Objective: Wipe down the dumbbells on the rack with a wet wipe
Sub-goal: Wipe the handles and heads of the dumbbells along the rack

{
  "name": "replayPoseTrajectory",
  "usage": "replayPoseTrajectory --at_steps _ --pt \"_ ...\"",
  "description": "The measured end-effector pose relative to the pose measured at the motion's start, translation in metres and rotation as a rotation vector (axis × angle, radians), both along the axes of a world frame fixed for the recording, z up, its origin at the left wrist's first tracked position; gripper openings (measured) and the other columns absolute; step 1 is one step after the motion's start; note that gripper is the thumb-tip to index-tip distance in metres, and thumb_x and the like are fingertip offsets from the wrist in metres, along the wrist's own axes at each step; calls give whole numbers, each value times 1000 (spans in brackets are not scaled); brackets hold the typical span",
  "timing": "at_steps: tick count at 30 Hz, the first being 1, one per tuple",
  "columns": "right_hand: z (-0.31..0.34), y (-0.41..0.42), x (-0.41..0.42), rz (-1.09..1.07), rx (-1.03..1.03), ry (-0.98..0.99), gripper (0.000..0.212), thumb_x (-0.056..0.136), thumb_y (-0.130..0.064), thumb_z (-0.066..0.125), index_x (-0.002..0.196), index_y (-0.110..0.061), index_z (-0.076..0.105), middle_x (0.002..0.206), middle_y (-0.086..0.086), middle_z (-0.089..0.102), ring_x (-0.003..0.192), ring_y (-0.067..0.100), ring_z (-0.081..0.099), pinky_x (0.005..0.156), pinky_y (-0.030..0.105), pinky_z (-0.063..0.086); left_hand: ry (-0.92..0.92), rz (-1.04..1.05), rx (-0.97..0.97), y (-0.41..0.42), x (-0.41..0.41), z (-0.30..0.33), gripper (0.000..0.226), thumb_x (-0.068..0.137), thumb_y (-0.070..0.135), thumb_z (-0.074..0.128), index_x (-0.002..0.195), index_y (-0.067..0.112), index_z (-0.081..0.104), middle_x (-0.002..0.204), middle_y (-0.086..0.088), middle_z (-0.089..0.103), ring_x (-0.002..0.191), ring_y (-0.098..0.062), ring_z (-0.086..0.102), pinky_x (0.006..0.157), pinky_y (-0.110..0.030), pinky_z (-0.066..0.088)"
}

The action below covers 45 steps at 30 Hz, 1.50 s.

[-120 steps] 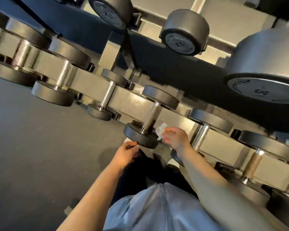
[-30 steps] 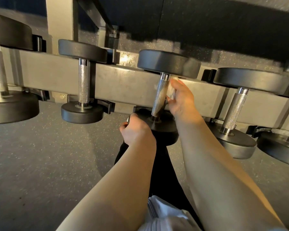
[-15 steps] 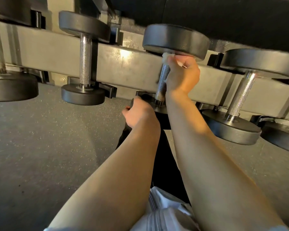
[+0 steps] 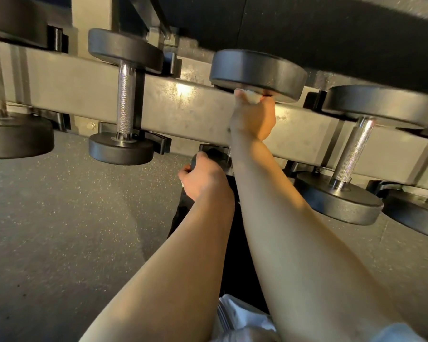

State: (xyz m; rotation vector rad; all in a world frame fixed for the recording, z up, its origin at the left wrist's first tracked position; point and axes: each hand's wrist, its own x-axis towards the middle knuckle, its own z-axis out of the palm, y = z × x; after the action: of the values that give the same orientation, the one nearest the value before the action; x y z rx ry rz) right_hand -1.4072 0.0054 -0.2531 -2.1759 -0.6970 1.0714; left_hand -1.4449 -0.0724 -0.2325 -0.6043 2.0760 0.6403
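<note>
A black dumbbell (image 4: pixel 257 70) lies across the grey rack rail (image 4: pixel 183 107) in front of me. My right hand (image 4: pixel 253 117) is wrapped round the top of its handle, just under the far head, with the white wet wipe (image 4: pixel 251 97) bunched between my fingers and the handle. Most of the handle is hidden by my hand and forearm. My left hand (image 4: pixel 203 177) grips the rim of the near head (image 4: pixel 214 156), which is largely covered.
More dumbbells lie on the same rail: one to the left (image 4: pixel 124 95), a larger one at the far left edge (image 4: pixel 0 134), one to the right (image 4: pixel 351 154) and another at the far right. Speckled rubber floor (image 4: pixel 59 230) lies below. An upper shelf overhangs.
My right hand with the wipe has slid up the handle from its middle to just beneath the far head. My left hand has stayed on the near head.
</note>
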Motion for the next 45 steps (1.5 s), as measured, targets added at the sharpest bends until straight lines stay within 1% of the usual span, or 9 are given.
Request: replayPoseTrajectory --at_steps 7,11,15,19,25,28,33,38,45 --pt "7 -4 30 475 -59 -386 51 97 -53 38 101 -9 64 98 10 68 95 27 61 64 23 25 6 88 27 2 1 -3 42 88 33 57 128 23 52 109 -2 55 87 -21 49 79 -33 36" --pt "9 -1 29 498 -77 -413 52 98 -50 38 103 -4 62 102 13 68 96 30 61 64 22 24 -11 96 27 2 2 -1 42 85 35 57 126 26 52 95 2 44 91 -23 49 82 -37 40" --pt "7 6 16 288 -149 -219 47 91 -51 54 107 -8 62 107 5 66 99 21 59 68 19 29 1 59 -1 3 2 1 35 84 36 57 117 25 53 94 0 48 91 -25 53 83 -37 45" --pt "2 8 13 218 -183 -155 32 91 -45 58 95 -13 59 75 -6 47 75 12 45 68 19 31 5 43 -20 4 1 0 29 84 36 56 110 26 49 101 -1 51 92 -25 53 85 -38 46" --pt "-2 13 9 99 -167 -1 32 86 -35 67 107 -11 62 82 -7 49 80 15 49 69 21 36 16 33 -25 4 2 1 23 84 34 56 102 27 44 100 -2 54 92 -26 54 87 -37 45" --pt "-3 2 13 5 -84 201 51 75 -42 75 110 -7 65 106 3 66 101 21 60 89 31 49 13 48 -7 4 2 1 25 84 33 56 107 27 47 94 0 48 83 -22 48 78 -34 37" --pt "-8 -9 43 -121 -95 692 14 93 -27 59 97 -14 64 101 7 69 94 20 64 90 38 51 9 48 4 3 3 0 40 87 32 54 126 22 52 99 -1 48 82 -21 46 78 -34 36" --pt "-12 1 60 -271 -138 1010 22 85 -13 46 104 -10 56 85 5 63 77 20 60 65 28 52 38 48 22 1 4 -2 43 87 31 54 129 22 52 100 0 49 85 -20 48 78 -32 35" --pt "-11 11 60 30 -219 1101 65 68 -17 46 131 -3 52 116 11 65 110 23 61 94 38 46 32 93 39 2 5 -2 42 84 31 56 125 25 53 99 1 55 81 -17 51 76 -34 40"
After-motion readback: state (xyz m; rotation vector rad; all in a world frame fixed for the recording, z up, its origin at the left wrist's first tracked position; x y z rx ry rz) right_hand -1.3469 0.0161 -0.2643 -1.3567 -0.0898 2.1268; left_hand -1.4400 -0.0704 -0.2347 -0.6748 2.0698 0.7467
